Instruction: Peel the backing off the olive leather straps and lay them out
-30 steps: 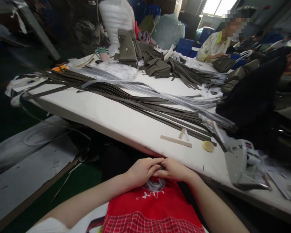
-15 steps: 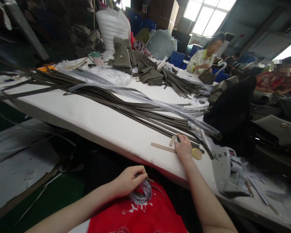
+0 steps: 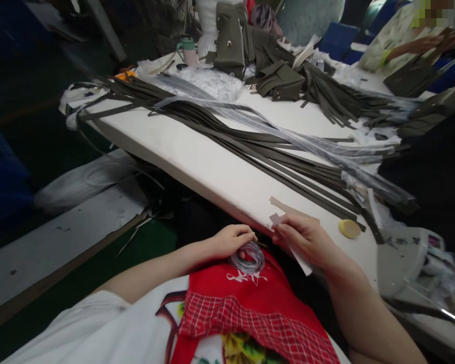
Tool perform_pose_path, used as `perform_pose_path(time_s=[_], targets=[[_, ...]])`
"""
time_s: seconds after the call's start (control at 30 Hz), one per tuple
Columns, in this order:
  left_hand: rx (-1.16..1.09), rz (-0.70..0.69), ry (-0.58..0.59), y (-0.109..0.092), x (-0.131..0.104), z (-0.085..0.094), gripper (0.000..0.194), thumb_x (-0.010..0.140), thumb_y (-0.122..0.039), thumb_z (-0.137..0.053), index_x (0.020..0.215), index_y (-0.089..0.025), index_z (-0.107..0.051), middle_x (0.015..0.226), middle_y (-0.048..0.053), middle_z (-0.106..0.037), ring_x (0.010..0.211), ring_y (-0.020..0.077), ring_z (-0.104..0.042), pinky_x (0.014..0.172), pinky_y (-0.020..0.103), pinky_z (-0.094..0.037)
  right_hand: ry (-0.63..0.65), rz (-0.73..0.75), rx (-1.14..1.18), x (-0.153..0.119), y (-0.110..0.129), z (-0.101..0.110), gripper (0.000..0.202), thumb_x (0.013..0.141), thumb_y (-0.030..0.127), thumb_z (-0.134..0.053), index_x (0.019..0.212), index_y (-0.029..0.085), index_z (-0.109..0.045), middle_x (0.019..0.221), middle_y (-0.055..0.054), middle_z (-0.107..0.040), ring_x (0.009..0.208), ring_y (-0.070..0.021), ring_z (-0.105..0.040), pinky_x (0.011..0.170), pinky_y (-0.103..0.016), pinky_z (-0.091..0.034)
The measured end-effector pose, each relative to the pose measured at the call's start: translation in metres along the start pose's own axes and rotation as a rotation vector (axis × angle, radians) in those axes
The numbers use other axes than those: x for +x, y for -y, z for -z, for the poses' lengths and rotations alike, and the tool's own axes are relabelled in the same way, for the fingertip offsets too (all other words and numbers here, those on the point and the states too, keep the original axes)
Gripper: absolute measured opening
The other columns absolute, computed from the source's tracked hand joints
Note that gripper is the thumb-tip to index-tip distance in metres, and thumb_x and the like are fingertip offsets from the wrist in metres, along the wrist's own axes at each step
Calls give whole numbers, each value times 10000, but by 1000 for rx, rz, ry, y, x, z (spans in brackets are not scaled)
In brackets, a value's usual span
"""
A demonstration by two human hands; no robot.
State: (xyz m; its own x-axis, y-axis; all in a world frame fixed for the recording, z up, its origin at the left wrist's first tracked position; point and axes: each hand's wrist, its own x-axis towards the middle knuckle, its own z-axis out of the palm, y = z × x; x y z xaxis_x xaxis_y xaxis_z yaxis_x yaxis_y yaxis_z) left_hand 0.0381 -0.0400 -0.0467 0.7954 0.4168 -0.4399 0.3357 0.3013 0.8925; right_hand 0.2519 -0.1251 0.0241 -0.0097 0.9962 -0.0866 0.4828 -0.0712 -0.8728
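Note:
My left hand point(image 3: 233, 241) is closed round a coil of clear, greyish strip point(image 3: 252, 257), held just above the red apron point(image 3: 223, 275). To its right, my right hand point(image 3: 301, 236) pinches a short white strip point(image 3: 300, 260), whose lower end hangs past the table's front edge. Behind that hand a beige strip point(image 3: 288, 206) lies on the white table point(image 3: 227, 174), partly covered by the fingers. A round yellow tape roll point(image 3: 349, 228) sits to the right. Long dark straps point(image 3: 250, 144) run across the table beyond both hands.
Clear plastic wrap point(image 3: 307, 139) lies over the straps. Dark bags point(image 3: 282, 81) and a green-topped cup point(image 3: 188, 50) stand at the back. A white container point(image 3: 405, 258) is at the right. Across the table, a person's hands point(image 3: 426, 44) are near a dark bag.
My right hand has come back from the tabletop to the front edge, now with the white strip in it. The view has turned left and down. My left hand still holds the coil.

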Motion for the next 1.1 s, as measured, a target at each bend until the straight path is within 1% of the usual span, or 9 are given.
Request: perform_pose_path(time_s=[0.07, 0.23, 0.33, 0.47, 0.67, 0.77, 0.93, 1.0, 1.1], targets=[[-28, 12, -3, 3, 3, 0, 440, 813, -565, -597, 908, -140, -657, 701, 5, -647, 485, 102, -566, 465, 201, -436, -8, 101, -14, -6, 9, -18, 184, 914, 349, -589, 883, 224, -720, 856, -38, -738, 794, -176, -675, 768, -300, -532], [-65, 46, 41, 10, 12, 1, 529, 801, -598, -598, 987, -115, -705, 732, 45, -697, 482, 99, -563, 473, 204, -448, -318, 81, 126, -19, 1, -46, 137, 924, 277, -584, 974, 234, -704, 958, -63, -748, 887, -200, -701, 796, -336, -571], [-104, 48, 55, 12, 14, 3, 572, 787, -630, -592, 973, -104, -716, 774, 69, -717, 480, 91, -552, 463, 197, -433, -304, 49, 165, -31, -2, -54, 128, 939, 253, -566, 1032, 248, -654, 1116, -73, -724, 1001, -211, -696, 868, -361, -573], [-117, 74, 57, 12, 15, 5, 588, 752, -658, -607, 902, -101, -715, 751, 56, -712, 451, 84, -534, 455, 202, -421, -282, 71, 182, -41, -6, -62, 47, 883, 235, -648, 922, 236, -622, 1146, -92, -703, 1029, -229, -688, 855, -364, -589], [-115, 91, 76, 15, 18, 4, 612, 745, -676, -607, 924, -100, -712, 762, 50, -709, 483, 87, -547, 486, 206, -410, -336, 330, -122, -38, -20, -73, 174, 855, 99, -620, 957, 240, -627, 1225, -96, -659, 1090, -223, -663, 884, -360, -575], [-117, 101, 82, 18, 20, 3, 620, 737, -695, -605, 890, -103, -708, 691, 29, -679, 490, 98, -550, 501, 216, -419, -338, 375, -151, -35, -25, -83, 177, 858, 63, -583, 871, 239, -601, 1139, -75, -682, 1017, -194, -682, 818, -318, -584], [-134, 89, 64, 21, 22, 3, 594, 739, -664, -631, 919, -105, -721, 711, 38, -691, 525, 109, -560, 542, 232, -434, -356, 342, -14, -34, -31, -101, 165, 839, 80, -619, 808, 239, -589, 863, -28, -704, 798, -176, -686, 724, -310, -572], [-133, 92, 54, 22, 23, 4, 568, 752, -640, -633, 925, -108, -728, 714, 39, -698, 539, 111, -569, 550, 227, -435, -378, 282, -3, -34, -34, -105, 165, 831, 107, -642, 921, 245, -629, 822, -17, -704, 725, -170, -675, 690, -307, -568], [-126, 113, 53, 23, 23, 4, 547, 773, -625, -622, 908, -106, -731, 664, 30, -687, 508, 103, -559, 523, 216, -420, -343, 253, -3, -33, -35, -104, 381, 860, 110, -592, 1212, 253, -592, 932, -39, -713, 758, -165, -688, 678, -288, -575]])
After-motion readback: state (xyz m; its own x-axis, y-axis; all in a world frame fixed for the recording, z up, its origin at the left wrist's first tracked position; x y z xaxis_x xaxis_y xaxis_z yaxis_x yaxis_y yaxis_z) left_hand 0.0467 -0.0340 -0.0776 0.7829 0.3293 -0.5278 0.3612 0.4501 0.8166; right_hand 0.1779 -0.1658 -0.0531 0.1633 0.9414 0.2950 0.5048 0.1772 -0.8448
